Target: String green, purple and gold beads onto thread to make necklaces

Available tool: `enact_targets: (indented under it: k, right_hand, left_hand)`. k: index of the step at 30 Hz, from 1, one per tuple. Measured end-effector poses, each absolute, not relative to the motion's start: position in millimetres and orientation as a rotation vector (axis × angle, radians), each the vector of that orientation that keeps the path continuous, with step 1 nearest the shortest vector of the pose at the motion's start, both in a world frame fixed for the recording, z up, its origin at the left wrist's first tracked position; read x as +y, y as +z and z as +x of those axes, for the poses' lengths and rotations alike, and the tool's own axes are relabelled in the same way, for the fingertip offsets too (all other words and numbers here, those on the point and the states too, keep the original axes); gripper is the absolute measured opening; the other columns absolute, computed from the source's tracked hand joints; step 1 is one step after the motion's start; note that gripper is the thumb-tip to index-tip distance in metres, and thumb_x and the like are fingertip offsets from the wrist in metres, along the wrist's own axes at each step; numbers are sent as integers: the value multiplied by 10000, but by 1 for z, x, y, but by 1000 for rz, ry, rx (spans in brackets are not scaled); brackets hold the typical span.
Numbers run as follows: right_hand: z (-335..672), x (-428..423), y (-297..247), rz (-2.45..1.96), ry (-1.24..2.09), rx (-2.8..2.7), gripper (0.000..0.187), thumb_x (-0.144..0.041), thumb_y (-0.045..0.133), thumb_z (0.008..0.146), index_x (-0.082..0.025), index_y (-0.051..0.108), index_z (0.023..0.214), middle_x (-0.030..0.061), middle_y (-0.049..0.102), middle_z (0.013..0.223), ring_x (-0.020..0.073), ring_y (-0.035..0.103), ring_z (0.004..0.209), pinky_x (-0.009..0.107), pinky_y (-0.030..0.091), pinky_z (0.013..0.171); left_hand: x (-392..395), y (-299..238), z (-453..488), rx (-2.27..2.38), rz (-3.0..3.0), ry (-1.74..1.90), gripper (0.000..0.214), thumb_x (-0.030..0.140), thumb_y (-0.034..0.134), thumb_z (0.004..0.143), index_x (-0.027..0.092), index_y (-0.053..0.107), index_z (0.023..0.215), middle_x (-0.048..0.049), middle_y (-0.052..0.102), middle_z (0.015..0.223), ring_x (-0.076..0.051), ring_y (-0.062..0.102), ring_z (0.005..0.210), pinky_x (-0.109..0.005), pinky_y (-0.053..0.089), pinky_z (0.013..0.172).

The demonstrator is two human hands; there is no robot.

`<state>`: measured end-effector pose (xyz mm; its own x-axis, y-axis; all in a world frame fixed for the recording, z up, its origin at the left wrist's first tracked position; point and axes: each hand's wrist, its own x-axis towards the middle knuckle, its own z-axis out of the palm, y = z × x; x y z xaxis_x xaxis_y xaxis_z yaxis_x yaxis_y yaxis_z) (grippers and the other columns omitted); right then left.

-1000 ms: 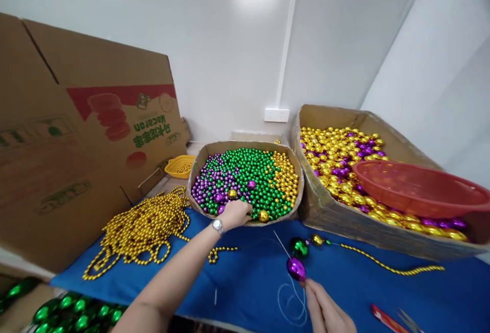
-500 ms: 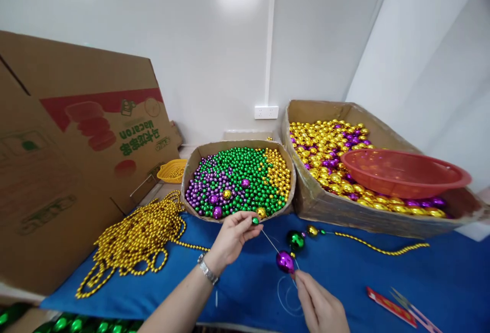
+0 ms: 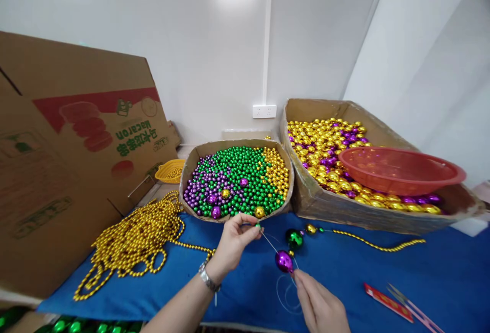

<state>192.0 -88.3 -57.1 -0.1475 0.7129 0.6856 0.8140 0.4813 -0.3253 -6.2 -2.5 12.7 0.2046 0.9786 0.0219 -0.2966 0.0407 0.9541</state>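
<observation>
My left hand (image 3: 235,241), with a metal watch on the wrist, pinches a small green bead (image 3: 258,226) in front of the bead box. A clear string (image 3: 271,244) runs taut from there to a big purple bead (image 3: 284,261). My right hand (image 3: 320,302) is closed at the purple bead's lower end, fingertips against it. A small gold bead (image 3: 291,254) and a big green bead (image 3: 294,238) lie just beyond. Farther along the same strand come a gold bead (image 3: 311,229) and a gold bead chain (image 3: 378,246). Loose string curls below the purple bead.
A cardboard box (image 3: 237,143) holds small green, purple and gold beads. The larger box (image 3: 325,210) at right has bigger beads and a red basin (image 3: 401,170). Gold chains (image 3: 133,244) lie piled at left. Tweezers (image 3: 413,307) and a red packet (image 3: 388,302) lie right.
The green bead has slid slightly down and right between my left fingers, and more of it is now covered by them. My right hand stays at the purple bead. The view shifts slightly.
</observation>
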Motion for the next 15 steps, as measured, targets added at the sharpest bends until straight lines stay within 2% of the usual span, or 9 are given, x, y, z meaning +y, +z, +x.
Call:
enact_targets:
  k: [4,7,9,11,13,15]
  right_hand:
    - [192,-87,-59,-1291,-141,-1868,391,-343,332,965,-174,685,950,75,740,838,176,715,730,224,574,650]
    - [196,-87,-57,-1329,-80,-1817,387,-358,330,967,-162,664,959,78,739,839,169,715,726,199,567,649]
    - [198,-86,-56,-1335,-70,-1798,365,-349,336,968,-159,649,965,74,739,831,160,714,711,184,563,643]
    - [200,-85,-55,-1327,-97,-1795,351,-334,339,970,-156,641,965,75,739,830,159,715,711,182,561,645]
    - [201,-85,-55,-1323,-125,-1795,345,-324,343,968,-154,644,962,78,739,831,163,715,713,184,560,649]
    - [202,-86,-56,-1325,-129,-1795,343,-319,350,965,-155,651,955,79,740,831,169,716,720,188,559,654]
  left_hand:
    - [7,19,-4,941,1482,1153,274,332,635,795,187,594,1024,-68,638,972,-196,610,879,-303,489,750]
    - [36,22,-3,1177,1977,1060,320,326,548,842,208,579,1137,-91,611,1052,-239,556,998,-361,439,865]
    - [59,21,-2,1277,2243,802,315,308,586,807,207,611,1105,-93,614,1032,-262,548,998,-387,403,904]
    - [78,17,0,1281,2339,577,272,300,636,759,205,651,1013,-78,625,958,-259,572,923,-374,418,866]
    - [87,13,1,1261,2339,527,217,290,637,752,201,661,949,-60,622,909,-235,583,861,-343,437,818]
    - [87,10,0,1252,2337,554,193,266,571,803,196,648,966,-58,613,931,-212,575,874,-324,436,825]
